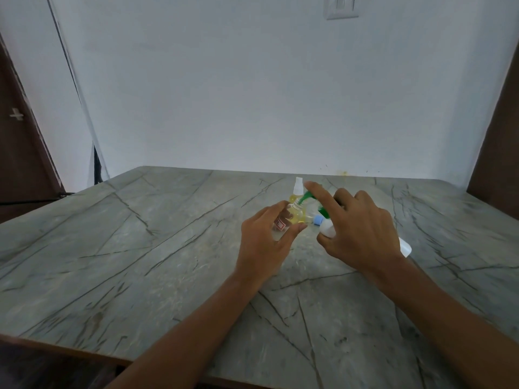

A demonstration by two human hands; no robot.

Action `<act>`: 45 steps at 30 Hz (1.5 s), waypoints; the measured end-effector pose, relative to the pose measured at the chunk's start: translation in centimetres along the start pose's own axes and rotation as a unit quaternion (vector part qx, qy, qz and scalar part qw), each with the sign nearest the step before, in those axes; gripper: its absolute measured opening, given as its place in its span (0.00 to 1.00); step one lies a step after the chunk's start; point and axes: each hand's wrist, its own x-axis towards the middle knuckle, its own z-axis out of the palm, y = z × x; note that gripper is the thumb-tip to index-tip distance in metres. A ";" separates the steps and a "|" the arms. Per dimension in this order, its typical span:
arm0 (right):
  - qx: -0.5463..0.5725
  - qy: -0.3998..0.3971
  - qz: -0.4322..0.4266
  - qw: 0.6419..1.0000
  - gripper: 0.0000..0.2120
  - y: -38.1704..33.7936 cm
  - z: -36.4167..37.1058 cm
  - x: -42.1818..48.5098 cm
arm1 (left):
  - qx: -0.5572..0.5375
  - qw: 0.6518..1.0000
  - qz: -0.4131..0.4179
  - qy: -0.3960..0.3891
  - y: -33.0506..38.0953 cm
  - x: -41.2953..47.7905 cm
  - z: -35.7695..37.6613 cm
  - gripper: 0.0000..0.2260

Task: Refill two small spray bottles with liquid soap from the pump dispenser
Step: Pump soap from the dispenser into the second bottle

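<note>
On the bench (pixel 140 248), the left hand (pixel 264 242) grips an uncapped spray bottle (pixel 282 223), its neck leaning up and right. The green spout (pixel 304 197) sits at its mouth. The right hand (pixel 362 228) wraps the tilted pump dispenser (pixel 327 229), forefinger on the pump. A capped bottle (pixel 297 190) stands behind.

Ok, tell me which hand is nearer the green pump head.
Right. The right hand grips the pump dispenser, its index finger resting on the green pump head. The left hand is lower and to the left, holding the small spray bottle.
</note>
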 end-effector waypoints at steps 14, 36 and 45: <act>0.018 -0.042 0.014 0.999 0.42 0.0 -0.1 0.2 | 0.018 1.000 0.014 -0.016 0.1 -0.3 0.1 0.24; 0.011 0.003 0.001 1.000 0.44 -0.2 -0.4 0.0 | 0.001 1.000 -0.004 0.005 0.3 -0.3 0.0 0.23; 0.020 0.009 0.006 1.000 0.45 -0.1 -0.2 0.0 | -0.008 1.000 -0.010 0.001 0.5 -0.4 0.0 0.23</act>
